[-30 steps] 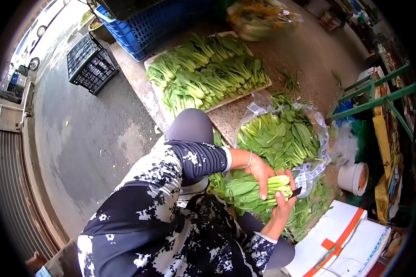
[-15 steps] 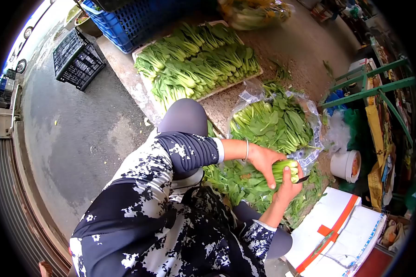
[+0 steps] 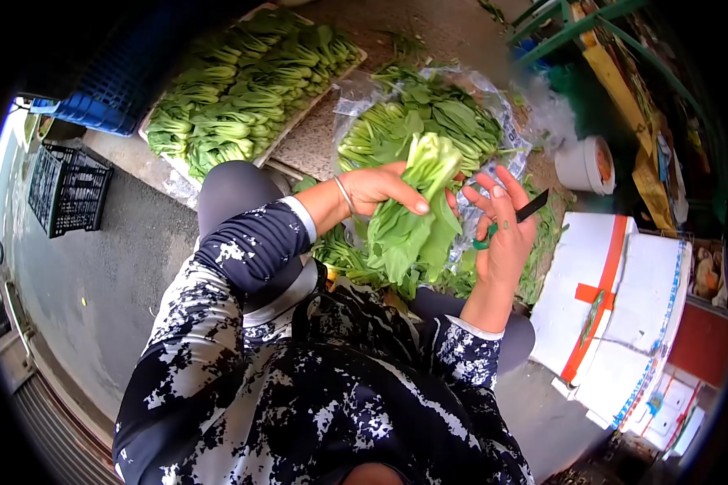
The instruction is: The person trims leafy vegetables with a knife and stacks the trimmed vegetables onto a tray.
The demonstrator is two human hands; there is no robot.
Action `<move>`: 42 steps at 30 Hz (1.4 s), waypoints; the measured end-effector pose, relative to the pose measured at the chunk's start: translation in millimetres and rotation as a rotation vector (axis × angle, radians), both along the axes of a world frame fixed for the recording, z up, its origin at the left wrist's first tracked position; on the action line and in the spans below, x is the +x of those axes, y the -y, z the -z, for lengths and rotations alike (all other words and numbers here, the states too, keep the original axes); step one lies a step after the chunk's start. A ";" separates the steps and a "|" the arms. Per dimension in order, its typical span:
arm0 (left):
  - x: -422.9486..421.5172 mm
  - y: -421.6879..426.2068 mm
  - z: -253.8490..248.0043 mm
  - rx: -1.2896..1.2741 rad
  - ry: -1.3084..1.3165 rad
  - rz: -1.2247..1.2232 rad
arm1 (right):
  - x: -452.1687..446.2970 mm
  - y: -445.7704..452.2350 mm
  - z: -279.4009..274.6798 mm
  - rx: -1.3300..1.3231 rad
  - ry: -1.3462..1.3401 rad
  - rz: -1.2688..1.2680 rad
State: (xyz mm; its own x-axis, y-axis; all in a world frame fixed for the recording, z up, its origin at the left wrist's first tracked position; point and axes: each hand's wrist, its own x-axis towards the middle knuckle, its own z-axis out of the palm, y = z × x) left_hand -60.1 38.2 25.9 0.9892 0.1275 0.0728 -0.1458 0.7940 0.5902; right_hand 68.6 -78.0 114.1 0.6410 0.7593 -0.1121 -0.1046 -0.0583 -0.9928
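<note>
- Bunch of leafy greens (image 3: 416,222) at the centre of the head view, stems up and leaves hanging toward the lap, above loose greens between the knees
- Left hand (image 3: 380,190), a bracelet (image 3: 345,196) at its wrist, pinches the bunch around its stems; the stems and leaves hide some of its fingers
- Right hand (image 3: 508,230), just beside the bunch, has its fingers partly spread with a knife (image 3: 532,205) caught among them; the dark blade sticks out on one side, a bit of green handle on the other, and the hand covers the part between
- Clear plastic bag (image 3: 353,103) behind the bunch, around a pile of greens (image 3: 453,121) partly hidden by the bunch; pale printing on the plastic, too crumpled to read
- Tray (image 3: 315,105) of greens in rows, its far end sunk in shadow
- Blue crate (image 3: 97,105) beside it, mostly lost in the dark rim of the view
- White bucket (image 3: 578,166) lying near the bag, an orange patch at its end hard to make out
- White box (image 3: 639,315) with orange-red tape (image 3: 598,299) crossing it; blue lettering along one edge is too small to read
</note>
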 end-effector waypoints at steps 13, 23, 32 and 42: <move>10.2 2.1 13.4 -0.245 -0.014 -0.059 | -22.1 14.4 49.3 -0.092 0.299 -0.086; 13.5 -6.2 0.2 -0.321 -0.017 -0.273 | -0.6 41.1 49.1 -0.004 0.163 0.107; 22.3 -8.3 -0.9 -0.312 0.010 -0.311 | -17.8 46.3 48.4 0.064 0.443 0.038; 31.7 3.5 19.1 -0.496 -0.042 -0.307 | -28.6 92.3 31.4 0.094 0.858 -0.376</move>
